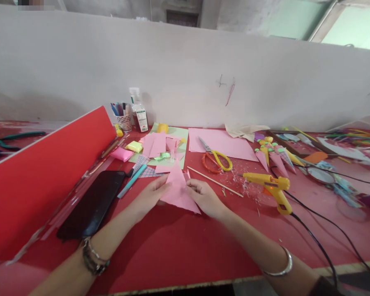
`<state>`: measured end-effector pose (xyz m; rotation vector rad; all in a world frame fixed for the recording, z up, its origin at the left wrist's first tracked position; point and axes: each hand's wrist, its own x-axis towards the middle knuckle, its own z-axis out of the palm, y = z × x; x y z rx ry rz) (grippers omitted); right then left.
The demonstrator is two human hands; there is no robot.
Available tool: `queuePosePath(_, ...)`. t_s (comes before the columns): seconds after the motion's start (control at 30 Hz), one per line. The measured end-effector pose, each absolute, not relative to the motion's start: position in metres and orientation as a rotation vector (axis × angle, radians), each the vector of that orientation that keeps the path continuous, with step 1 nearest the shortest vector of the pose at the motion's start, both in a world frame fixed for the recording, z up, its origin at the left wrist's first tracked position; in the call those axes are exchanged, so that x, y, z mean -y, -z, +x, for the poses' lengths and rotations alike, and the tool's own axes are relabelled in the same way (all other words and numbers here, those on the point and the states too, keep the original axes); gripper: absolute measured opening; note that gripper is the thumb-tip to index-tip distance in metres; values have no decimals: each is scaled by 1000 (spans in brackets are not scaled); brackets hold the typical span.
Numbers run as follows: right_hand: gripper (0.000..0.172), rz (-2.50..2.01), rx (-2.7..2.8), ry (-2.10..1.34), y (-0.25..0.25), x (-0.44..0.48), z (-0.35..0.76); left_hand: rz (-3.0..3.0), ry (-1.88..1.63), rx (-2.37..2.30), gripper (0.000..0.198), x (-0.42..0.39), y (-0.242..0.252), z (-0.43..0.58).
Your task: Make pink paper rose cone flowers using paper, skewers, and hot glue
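Note:
Between both hands is a pink sheet of paper (179,190), roughly triangular, its narrow end pointing away from me. My left hand (156,190) grips its left edge, fingers partly behind the paper. On the right edge, my right hand (204,195) pinches the paper between thumb and fingers. Just beyond lie cut pink paper pieces (156,144) on a light green sheet (183,135). Scissors (217,158) with red and yellow handles rest on a stack of pink paper (234,144). A thin wooden stick (216,181) lies right of my hands.
A yellow glue gun (273,187) with a black cord lies at the right, near several small paper cones (274,154). On the left are a black phone (92,205), a blue pen (132,181) and a red board (49,176). A bottle (139,113) and pen cup (123,119) stand behind.

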<state>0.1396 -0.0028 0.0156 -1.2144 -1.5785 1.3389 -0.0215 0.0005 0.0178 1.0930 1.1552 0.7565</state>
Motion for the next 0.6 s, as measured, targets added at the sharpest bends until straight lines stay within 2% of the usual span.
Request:
queuePosePath(0.13,24,-1191,1653,-1382,-13,2,140,936,-510,-1170,37,4,-23,-22)
queuePosePath(0.4,29,-1151,1635,-1385,-12,4,140,904,-617,-1227,38,4,-25,-20)
queuePosePath(0.6,34,-1101,1717,-1371,-12,8,137,1051,-570,-1118,36,6,-23,-21)
